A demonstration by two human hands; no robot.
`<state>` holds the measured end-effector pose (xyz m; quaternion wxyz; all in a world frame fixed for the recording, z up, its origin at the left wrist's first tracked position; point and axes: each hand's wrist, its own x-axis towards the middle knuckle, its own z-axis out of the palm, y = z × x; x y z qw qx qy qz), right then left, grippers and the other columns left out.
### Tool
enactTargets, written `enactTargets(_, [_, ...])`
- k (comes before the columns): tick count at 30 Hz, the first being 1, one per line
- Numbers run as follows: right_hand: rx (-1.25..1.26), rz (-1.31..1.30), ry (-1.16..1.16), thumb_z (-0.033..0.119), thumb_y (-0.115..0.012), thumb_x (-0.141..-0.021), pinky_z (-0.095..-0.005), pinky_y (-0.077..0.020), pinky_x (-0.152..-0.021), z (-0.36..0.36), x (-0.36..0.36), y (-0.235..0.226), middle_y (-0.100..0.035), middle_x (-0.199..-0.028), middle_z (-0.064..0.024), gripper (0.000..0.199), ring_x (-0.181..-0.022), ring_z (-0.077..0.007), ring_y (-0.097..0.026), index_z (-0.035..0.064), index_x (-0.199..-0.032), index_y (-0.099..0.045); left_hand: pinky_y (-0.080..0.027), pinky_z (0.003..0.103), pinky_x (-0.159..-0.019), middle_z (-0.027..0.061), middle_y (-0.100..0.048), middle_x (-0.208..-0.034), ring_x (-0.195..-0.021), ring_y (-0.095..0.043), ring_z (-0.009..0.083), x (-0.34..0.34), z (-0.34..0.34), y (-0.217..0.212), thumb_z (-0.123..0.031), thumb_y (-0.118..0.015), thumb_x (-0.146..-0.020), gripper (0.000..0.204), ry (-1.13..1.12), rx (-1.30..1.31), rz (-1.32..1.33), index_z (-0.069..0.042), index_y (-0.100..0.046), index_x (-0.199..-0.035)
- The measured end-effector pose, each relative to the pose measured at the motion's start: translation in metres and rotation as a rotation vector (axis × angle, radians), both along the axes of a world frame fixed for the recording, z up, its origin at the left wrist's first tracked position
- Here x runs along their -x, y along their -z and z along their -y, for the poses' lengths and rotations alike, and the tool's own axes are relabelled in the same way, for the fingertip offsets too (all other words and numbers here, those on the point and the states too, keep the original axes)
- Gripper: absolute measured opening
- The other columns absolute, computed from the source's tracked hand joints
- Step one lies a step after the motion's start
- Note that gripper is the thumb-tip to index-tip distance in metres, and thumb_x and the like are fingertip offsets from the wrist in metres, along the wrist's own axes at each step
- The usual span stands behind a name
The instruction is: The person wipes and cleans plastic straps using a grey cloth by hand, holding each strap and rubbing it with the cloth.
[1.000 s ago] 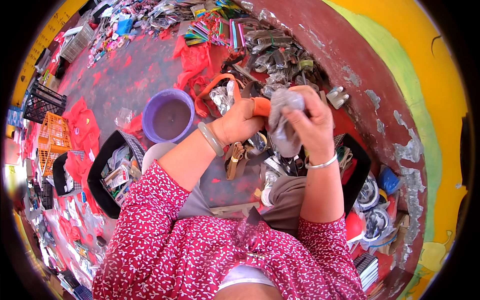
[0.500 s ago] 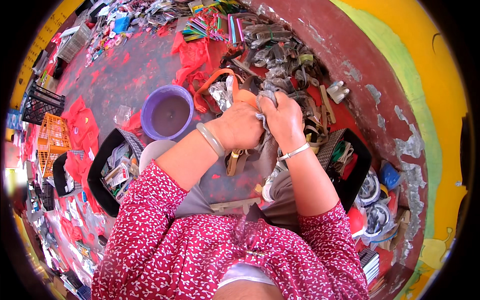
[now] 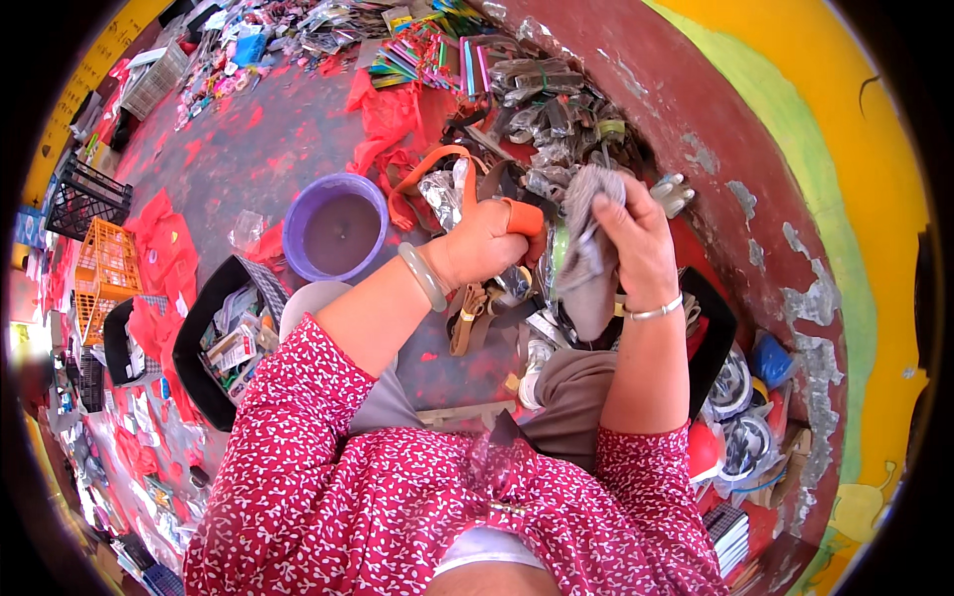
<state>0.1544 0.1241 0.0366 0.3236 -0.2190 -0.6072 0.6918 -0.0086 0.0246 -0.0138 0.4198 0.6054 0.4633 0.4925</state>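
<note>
A: What is the left hand [image 3: 487, 243] doing?

B: It sits just above the centre of the frame, its fingers curled and clamped on a flat orange strap [image 3: 525, 218]. One end sticks out to the right of the fist; the rest loops up and over to the left.

A: And the right hand [image 3: 639, 243]?

B: Right of centre, thumb and fingers pinched together on a crumpled grey cloth [image 3: 588, 253]. The cloth hangs down from the grip, just beside the strap's end, with a narrow gap between them.

A: Anything on the wrists?

B: A pale, greyish-green bangle [image 3: 422, 276] on the left, a thin silver bangle [image 3: 656, 310] on the right.

A: What lies around the hands?

B: Left of the upper centre stands a round purple plastic basin [image 3: 296, 230] holding murky liquid. Below the left hand is a folded bundle of brown straps [image 3: 467, 320]. Toward the upper right, a heap of dark straps in clear plastic sleeves [image 3: 547, 84] lies along the maroon wall [image 3: 735, 139] with its peeling paint.

A: And farther out?

B: A black open box of packaged goods [image 3: 199, 363] at left, a black open bin [image 3: 717, 338] at right, an orange plastic lattice crate [image 3: 106, 270] near the left edge, and crumpled red plastic sheeting [image 3: 386, 111] on the grey, red-flecked floor [image 3: 298, 129] at upper centre.
</note>
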Motion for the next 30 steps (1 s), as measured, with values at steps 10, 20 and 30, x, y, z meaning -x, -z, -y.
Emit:
enactTargets(10, [-0.198,0.132,-0.168,0.005,-0.058,-0.078,-0.0252,-0.0445,-0.074,0.02,0.029,0.027,-0.058,-0.084,-0.0024,0.025,-0.08,-0.0089,-0.052,0.0033,-0.103,-0.054,-0.047,0.031,-0.079,0.0053,-0.061,-0.094,-0.089,-0.058,0.0164,-0.007,-0.001,0.02,-0.004,-0.054,-0.083,0.019,-0.19,-0.093,-0.162,-0.004,-0.058,-0.101])
enactTargets(20, [-0.103,0.321,0.095,0.005,-0.058,-0.084,-0.0184,-0.042,-0.064,0.037,0.047,0.027,-0.056,-0.08,0.0033,0.018,-0.07,-0.0041,-0.049,0.002,-0.101,-0.056,-0.048,0.039,-0.066,0.0146,-0.062,-0.078,-0.075,-0.061,0.0305,-0.009,0.003,0.011,-0.016,-0.059,-0.069,0.016,-0.199,0.023,-0.792,-0.006,-0.061,-0.082])
enactTargets(30, [0.465,-0.2,-0.038,0.006,-0.052,-0.088,-0.0289,-0.0488,-0.082,-0.002,0.013,0.017,-0.064,-0.102,-0.0152,0.021,-0.093,-0.0176,-0.061,-0.0026,-0.107,-0.056,-0.047,0.032,-0.064,0.0095,-0.059,-0.07,-0.066,-0.058,0.0213,0.001,-0.005,0.0,0.001,-0.046,-0.069,0.01,-0.268,-0.09,-0.267,-0.002,-0.055,-0.073])
